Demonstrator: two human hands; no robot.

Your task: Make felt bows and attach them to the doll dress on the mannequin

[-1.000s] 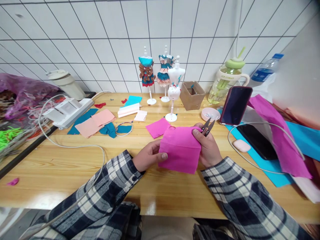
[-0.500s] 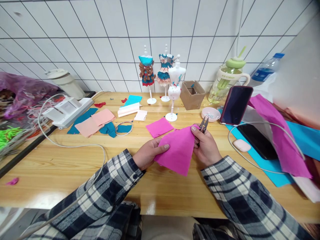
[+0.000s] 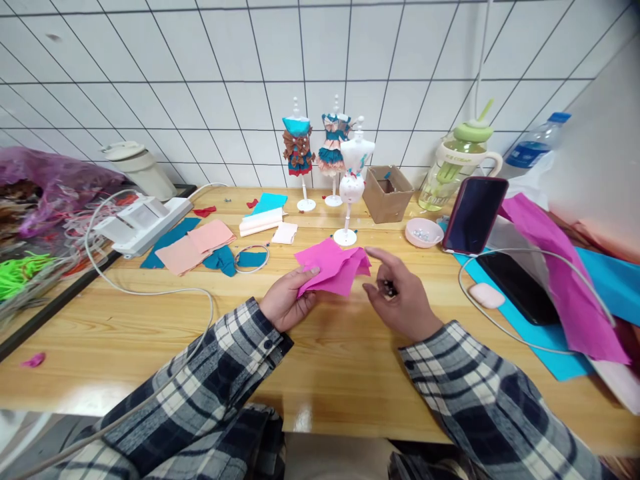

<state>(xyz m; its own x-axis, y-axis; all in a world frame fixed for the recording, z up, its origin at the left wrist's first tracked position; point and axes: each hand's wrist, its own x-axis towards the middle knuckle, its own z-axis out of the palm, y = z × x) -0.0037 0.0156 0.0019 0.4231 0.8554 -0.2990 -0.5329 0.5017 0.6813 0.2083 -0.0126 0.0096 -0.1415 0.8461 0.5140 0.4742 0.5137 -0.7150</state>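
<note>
My left hand (image 3: 289,297) pinches a piece of magenta fabric (image 3: 336,270) between thumb and fingers, above the wooden table. The fabric is folded over on itself, its right side loose. Just to the right, my right hand (image 3: 403,293) has its thumb and index finger apart, not touching the fabric. Its other fingers are curled around the small thread snips (image 3: 389,288); only a dark bit of them shows, the blades being hidden. Beyond the fabric stands a bare white miniature mannequin (image 3: 353,180) on a round base.
Two dressed mannequins, a cardboard box (image 3: 388,195) and a pink bowl (image 3: 424,233) of small beads stand at the back. Left are peach and teal fabric pieces, a ring and a power strip (image 3: 150,227). A propped phone (image 3: 475,215), cable and bottles are right.
My right hand has let go of the fabric and turned, hiding the snips' blades. The fabric in my left hand has moved up and folded over, over the spot of the other magenta piece.
</note>
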